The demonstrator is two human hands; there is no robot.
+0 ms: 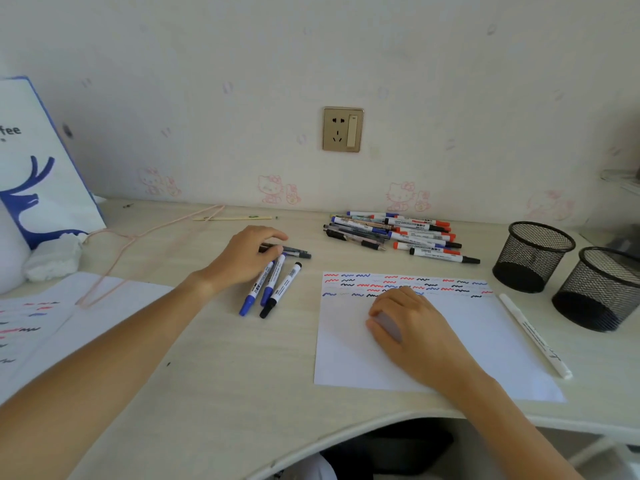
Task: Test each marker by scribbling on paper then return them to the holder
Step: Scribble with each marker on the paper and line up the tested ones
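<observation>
My left hand rests on the desk with thumb and fingers curled round a dark pen. Just below it lie two blue-capped markers and a black-capped marker. My right hand sits on the white paper, fingers curled round a pale grey object I cannot identify. Red, blue and black scribbles fill the paper's top rows. A pile of markers lies behind the paper. Two empty black mesh holders stand at the right.
A white pen lies along the paper's right edge. Scribbled sheets, a pink wire hanger and a white-and-blue paper bag sit at the left. Chopsticks lie near the wall. The desk's front edge curves inward.
</observation>
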